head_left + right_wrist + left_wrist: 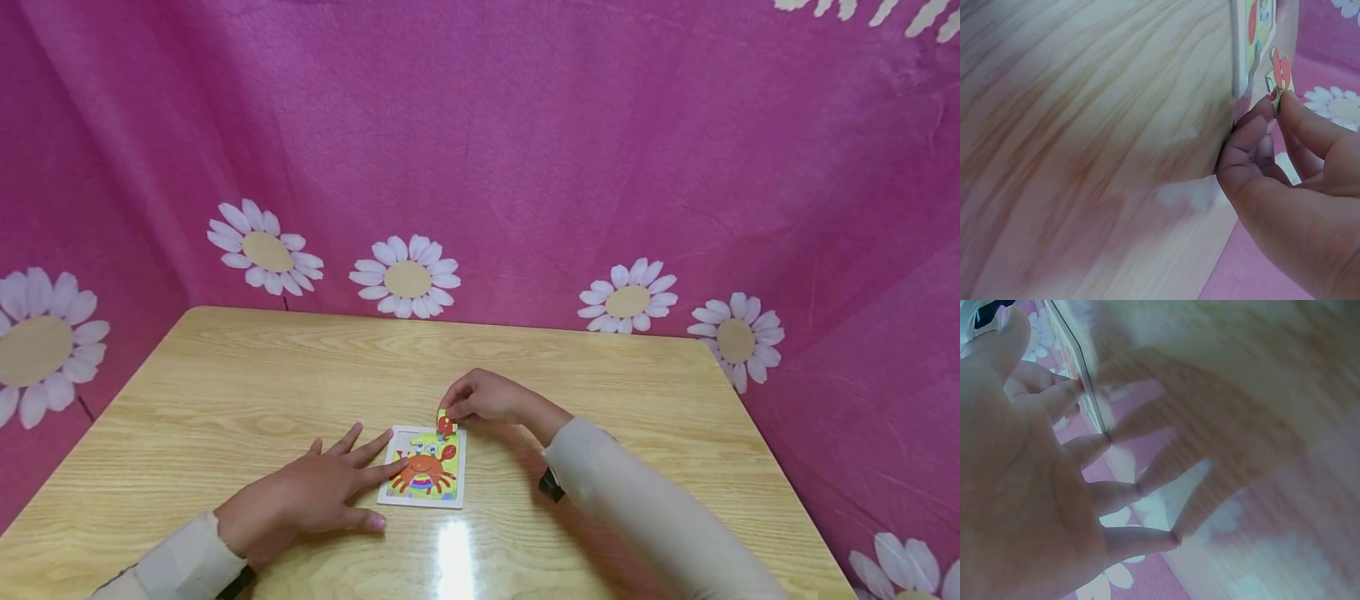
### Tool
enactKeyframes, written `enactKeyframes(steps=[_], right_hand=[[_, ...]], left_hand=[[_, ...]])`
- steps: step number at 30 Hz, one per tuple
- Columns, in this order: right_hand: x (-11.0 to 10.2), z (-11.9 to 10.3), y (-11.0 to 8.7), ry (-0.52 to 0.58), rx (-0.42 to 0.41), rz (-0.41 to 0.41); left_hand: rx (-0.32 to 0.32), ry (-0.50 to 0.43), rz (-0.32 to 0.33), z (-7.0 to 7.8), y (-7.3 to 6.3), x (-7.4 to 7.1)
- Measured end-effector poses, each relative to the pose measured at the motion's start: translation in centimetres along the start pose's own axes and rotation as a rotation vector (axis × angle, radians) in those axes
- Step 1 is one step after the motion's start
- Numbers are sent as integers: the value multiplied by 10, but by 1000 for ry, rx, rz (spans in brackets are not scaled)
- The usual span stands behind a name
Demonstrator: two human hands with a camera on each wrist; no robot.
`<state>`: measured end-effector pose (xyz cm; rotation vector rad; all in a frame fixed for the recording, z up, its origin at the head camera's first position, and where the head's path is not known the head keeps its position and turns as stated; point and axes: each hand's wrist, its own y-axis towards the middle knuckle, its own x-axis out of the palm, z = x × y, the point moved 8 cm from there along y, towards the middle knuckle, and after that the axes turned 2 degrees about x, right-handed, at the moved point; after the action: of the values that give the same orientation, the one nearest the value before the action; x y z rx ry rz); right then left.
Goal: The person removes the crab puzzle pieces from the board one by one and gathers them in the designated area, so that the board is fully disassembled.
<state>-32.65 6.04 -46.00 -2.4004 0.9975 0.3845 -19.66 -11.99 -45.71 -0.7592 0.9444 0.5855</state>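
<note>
A square crab jigsaw puzzle [423, 475] in a white frame lies flat on the table, an orange crab on yellow. My right hand [487, 395] pinches a red and yellow puzzle piece [446, 425] between thumb and fingers at the puzzle's top right corner. In the right wrist view the piece [1281, 72] stands tilted beside the frame. My left hand [318, 487] lies spread at the puzzle's left side, its fingers straight. One fingertip rests on the crab and another touches the frame's upper left corner. In the left wrist view the left palm [1029, 475] shows, fingertips on the table.
The wooden table [600, 375] has a glossy top that reflects light near its front. A pink curtain [510, 150] with white daisies [407, 278] hangs behind it and along both sides.
</note>
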Motion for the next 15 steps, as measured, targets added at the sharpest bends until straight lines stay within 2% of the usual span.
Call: enactKeyframes(steps=[9, 15], right_hand=[[-22, 20, -15, 68, 16, 83], [-34, 31, -27, 17, 15, 132]], left_hand=[[-5, 8, 5, -1, -1, -1], [-6, -8, 5, 1, -1, 0]])
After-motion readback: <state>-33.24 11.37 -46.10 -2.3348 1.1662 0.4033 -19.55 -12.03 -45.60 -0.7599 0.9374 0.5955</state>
